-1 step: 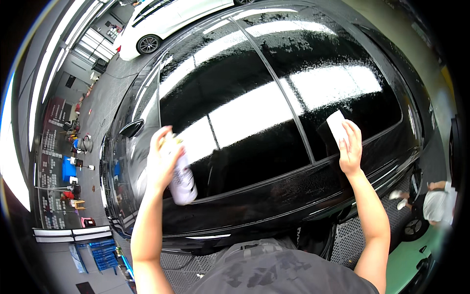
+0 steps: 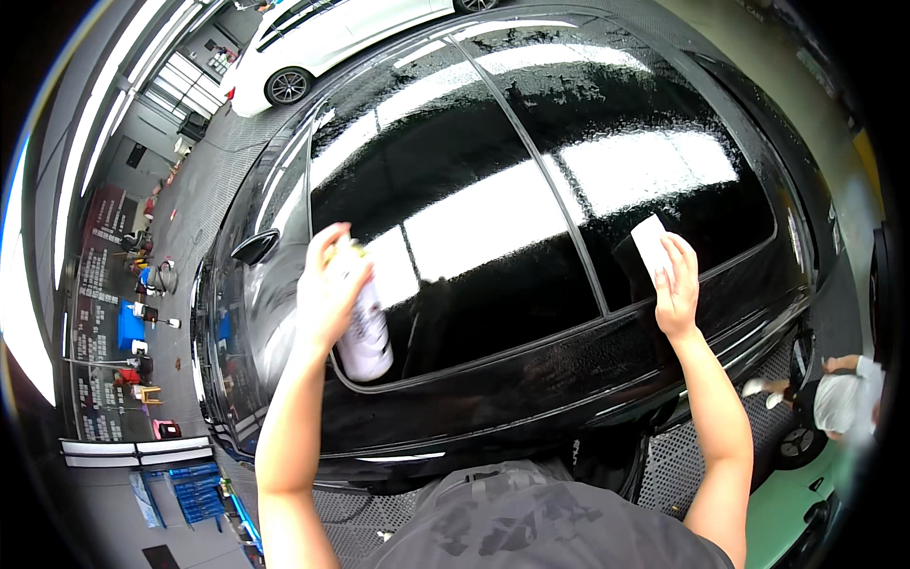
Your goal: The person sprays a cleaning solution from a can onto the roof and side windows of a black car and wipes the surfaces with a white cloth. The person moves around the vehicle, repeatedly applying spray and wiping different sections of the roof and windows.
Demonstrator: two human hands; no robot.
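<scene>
Currently, my left grip [image 2: 327,294] clamps a pale spray can [image 2: 366,341], its contents hidden; my right grip [image 2: 678,284] pinches a white pad [image 2: 649,244] over the black car [image 2: 493,322].

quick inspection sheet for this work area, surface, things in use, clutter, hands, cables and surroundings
Surface: black car with glossy glass panels; bright light reflections, speckled patches that look wet.
Job's things: pale spray can, tilted; white pad over the glass, contact unclear.
Clutter: blue box among small mixed items at far left; blue frame at lower left.
Hands: left hand wrapped round the can; right hand holding the pad.
Cables: thin dark line on the floor near the white car, possibly a cable.
Surroundings: light green car and another person at right.
</scene>
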